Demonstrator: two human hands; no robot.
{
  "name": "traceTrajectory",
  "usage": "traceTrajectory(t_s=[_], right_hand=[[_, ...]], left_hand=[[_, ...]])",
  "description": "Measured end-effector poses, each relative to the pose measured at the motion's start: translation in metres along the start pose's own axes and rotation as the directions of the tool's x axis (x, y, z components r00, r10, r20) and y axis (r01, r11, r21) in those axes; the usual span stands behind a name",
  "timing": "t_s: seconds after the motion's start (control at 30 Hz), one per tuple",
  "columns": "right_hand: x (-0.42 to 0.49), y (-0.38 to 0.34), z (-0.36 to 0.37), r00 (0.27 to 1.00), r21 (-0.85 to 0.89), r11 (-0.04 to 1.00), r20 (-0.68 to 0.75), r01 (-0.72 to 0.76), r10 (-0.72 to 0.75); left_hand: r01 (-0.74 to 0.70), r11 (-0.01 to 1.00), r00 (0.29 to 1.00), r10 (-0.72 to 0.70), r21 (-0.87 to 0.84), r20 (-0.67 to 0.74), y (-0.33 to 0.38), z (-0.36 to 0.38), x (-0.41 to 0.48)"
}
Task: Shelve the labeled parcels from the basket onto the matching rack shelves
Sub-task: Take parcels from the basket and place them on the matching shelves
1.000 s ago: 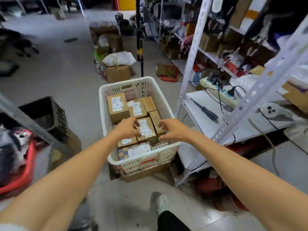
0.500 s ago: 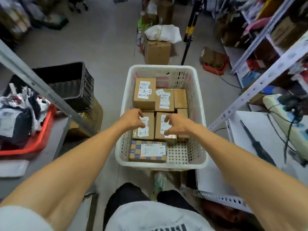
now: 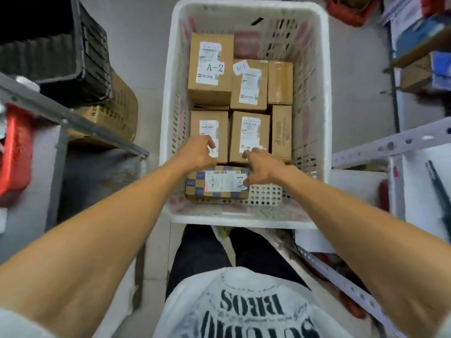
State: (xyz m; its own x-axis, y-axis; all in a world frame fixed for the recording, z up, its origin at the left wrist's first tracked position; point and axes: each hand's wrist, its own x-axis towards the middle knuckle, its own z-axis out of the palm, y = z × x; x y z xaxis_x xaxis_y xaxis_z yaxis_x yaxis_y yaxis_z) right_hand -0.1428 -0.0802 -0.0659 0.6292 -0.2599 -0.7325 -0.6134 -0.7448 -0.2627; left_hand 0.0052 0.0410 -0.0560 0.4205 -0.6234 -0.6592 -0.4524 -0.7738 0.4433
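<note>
filling one basket (image 3: 244,219), seven parcels (image 3: 210,69) sit under two hands (image 3: 197,153) (image 3: 262,167).

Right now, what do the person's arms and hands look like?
Both forearms are bare down to the left hand and right hand: no gloves, watch or wristband shows. A white sleeve edge shows at the lower left corner, matching the white T-shirt with black stencilled lettering.
</note>
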Motion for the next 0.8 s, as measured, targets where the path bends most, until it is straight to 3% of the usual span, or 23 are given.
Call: traceTrajectory(t_s=[0.23, 0.33, 0.67, 0.8], right_hand=[[0.067, -0.003, 0.053, 0.999, -0.058, 0.998, 0.034, 0.005, -0.003], [0.089, -0.001, 0.079, 0.999, -0.076, 0.996, 0.035, 0.039, -0.037], [0.128, -0.005, 0.15, 0.995, -0.417, 0.905, -0.012, 0.084, -0.098], [0.125, -0.003, 0.149, 0.991, -0.413, 0.906, -0.053, 0.094, -0.126]], left_hand=[[-0.01, 0.998, 0.999, 0.007, 0.057, 0.049, -0.041, 0.051, 0.046], [0.055, 0.998, 0.996, -0.056, 0.027, 0.069, -0.054, 0.069, 0.06], [0.09, 0.995, 0.991, -0.086, -0.038, 0.103, -0.077, 0.109, 0.086], [0.076, 0.994, 0.996, -0.071, -0.083, 0.059, -0.077, 0.109, 0.09]])
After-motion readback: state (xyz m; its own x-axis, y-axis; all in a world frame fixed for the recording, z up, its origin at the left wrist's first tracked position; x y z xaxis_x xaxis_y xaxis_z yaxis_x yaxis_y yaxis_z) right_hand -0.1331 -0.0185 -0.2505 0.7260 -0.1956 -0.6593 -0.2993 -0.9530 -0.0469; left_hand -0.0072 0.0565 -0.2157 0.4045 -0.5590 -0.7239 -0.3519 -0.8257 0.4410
